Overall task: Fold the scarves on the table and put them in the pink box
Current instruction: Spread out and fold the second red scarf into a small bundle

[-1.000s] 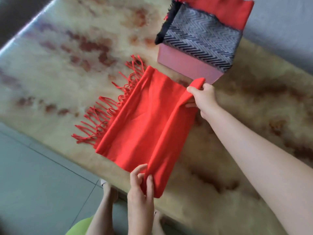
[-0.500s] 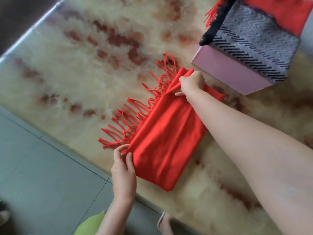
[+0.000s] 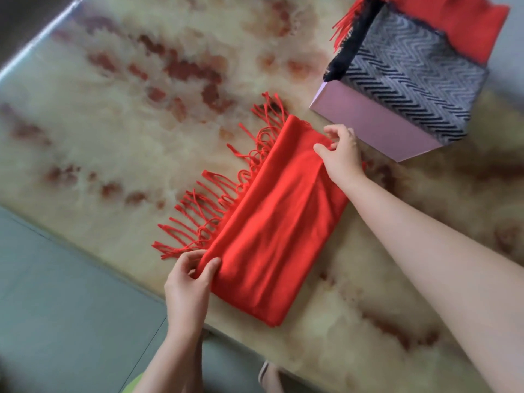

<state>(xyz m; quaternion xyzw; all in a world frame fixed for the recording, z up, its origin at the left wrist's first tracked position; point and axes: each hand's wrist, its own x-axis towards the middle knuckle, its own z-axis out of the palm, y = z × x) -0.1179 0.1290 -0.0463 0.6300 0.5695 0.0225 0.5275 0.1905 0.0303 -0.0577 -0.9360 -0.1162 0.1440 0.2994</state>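
A red fringed scarf lies folded into a long band on the marbled table, its tassels spilling to the left. My left hand pinches the near left corner of the fold. My right hand grips the far end, close to the pink box. The box stands at the upper right. A grey zigzag-patterned scarf and another red scarf hang over its top.
The table's near edge runs diagonally from left to bottom right, with grey floor tiles below it. A shoe and a bit of green seat show at the bottom. Grey floor lies past the box at top right.
Both hands folded the scarf's right side over to the left, narrowing it into a band. My right hand then shifted back to the band's far end; the left stays at the near corner.
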